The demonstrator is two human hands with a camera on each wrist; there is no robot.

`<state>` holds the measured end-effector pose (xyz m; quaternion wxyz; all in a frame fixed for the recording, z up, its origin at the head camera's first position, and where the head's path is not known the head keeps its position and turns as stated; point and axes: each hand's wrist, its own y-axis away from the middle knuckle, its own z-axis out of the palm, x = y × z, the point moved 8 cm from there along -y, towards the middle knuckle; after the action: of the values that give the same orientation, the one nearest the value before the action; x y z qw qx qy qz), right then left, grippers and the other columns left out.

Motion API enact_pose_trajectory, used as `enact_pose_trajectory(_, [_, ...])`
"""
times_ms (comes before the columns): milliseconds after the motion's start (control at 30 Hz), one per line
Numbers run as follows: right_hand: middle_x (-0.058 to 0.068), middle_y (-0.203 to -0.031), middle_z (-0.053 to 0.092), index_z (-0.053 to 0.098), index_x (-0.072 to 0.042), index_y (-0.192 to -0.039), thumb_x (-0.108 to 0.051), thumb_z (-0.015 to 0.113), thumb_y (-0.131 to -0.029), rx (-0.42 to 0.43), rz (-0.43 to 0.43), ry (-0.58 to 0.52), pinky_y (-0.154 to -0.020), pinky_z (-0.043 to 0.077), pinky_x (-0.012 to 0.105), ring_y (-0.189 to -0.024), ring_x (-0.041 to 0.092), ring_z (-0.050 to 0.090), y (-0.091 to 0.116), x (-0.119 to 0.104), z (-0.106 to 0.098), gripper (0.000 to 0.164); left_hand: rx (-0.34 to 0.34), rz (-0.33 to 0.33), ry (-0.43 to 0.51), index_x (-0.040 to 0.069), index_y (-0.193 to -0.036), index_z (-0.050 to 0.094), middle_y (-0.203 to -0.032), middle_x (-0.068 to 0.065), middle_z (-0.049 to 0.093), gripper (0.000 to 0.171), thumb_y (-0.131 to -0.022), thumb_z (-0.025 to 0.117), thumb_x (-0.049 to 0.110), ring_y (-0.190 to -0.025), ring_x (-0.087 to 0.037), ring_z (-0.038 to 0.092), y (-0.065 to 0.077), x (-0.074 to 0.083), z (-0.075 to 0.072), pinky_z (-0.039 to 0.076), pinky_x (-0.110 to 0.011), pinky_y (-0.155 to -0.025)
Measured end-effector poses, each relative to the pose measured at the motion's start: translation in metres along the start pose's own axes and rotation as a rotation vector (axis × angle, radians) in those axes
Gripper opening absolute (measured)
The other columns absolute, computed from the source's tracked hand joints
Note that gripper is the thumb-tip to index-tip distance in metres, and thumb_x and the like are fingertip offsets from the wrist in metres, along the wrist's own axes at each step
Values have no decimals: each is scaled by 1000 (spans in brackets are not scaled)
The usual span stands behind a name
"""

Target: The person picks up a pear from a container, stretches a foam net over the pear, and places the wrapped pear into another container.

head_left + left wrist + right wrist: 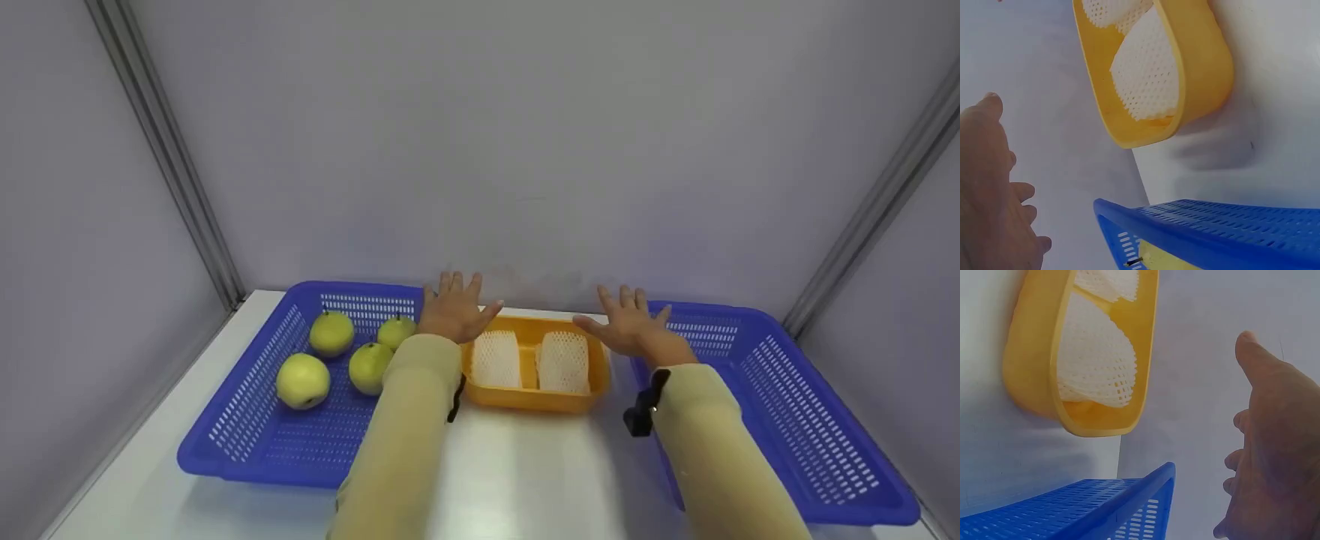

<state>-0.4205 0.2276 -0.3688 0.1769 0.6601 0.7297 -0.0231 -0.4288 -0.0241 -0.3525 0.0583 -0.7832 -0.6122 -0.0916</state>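
Note:
My left hand (454,311) is held with fingers spread, above the gap between the left blue basket (247,474) and the orange tray (532,403). It holds nothing. On the other side, my right hand (630,330) also has its fingers spread and grips nothing, over the tray's right end and the right blue basket (832,420). Two white foam fruit nets, a left net (496,358) and a right net (564,362), lie side by side in the tray. Several yellow-green pears, among them a front pear (303,381), sit in the left basket; my left arm hides part of it.
A white table (517,480) carries the baskets and tray. Behind it stands a pale wall (525,150), with side panels meeting it at a left metal post (165,142) and a right metal post (877,195).

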Motion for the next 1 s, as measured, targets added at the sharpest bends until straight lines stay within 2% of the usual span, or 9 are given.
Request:
enact_pose_trajectory(233, [33, -164, -5, 4, -6, -163, -61, 41, -104, 44, -70, 35, -110, -8, 78, -149, 53, -9, 5, -8, -21, 89, 1, 17, -88, 10, -162, 23, -166, -21, 20, 71, -108, 31, 56, -155, -37, 12, 3, 1, -23, 13, -57, -124])
enact_pose_trajectory(367, [34, -164, 3, 9, -4, -163, -56, 45, -104, 65, -117, 50, -111, -1, 78, -150, 54, -1, 8, -14, -29, 87, -12, 21, -91, 9, -162, 22, -167, -20, 19, 72, -108, 32, 56, -155, -35, 13, 4, 0, -33, 13, -55, -124])
enact_pose_trajectory(533, [33, -162, 19, 20, 1, -160, -47, 51, -105, 98, -154, 40, -116, 13, 71, -149, 52, 16, 12, -17, -34, 79, -45, 32, -92, 9, -163, 22, -167, -19, 21, 74, -108, 33, 56, -154, -34, 17, 6, 2, -43, 15, -53, -124])
enact_pose_trajectory(667, [32, -159, 26, 25, 3, -158, -43, 52, -106, 120, -187, 13, -117, 19, 67, -147, 51, 22, 17, -20, -38, 75, -76, 41, -79, 9, -163, 22, -166, -18, 22, 74, -107, 36, 56, -153, -35, 19, 11, -1, -48, 16, -53, -124])
enact_pose_trajectory(800, [32, -159, 28, 27, 3, -158, -43, 52, -106, 126, -208, -28, -118, 21, 65, -147, 50, 25, 20, -25, -42, 74, -98, 57, -69, 7, -162, 21, -166, -20, 22, 74, -108, 37, 54, -153, -37, 20, 21, -12, -55, 17, -54, -124])
enact_pose_trajectory(1000, [28, -160, 31, 28, 0, -158, -42, 53, -106, 136, -219, -116, -118, 24, 63, -146, 46, 29, 24, -37, -47, 71, -137, 27, -8, 6, -163, 18, -166, -22, 18, 75, -107, 36, 54, -153, -40, 16, 36, -43, -68, 14, -55, -124])
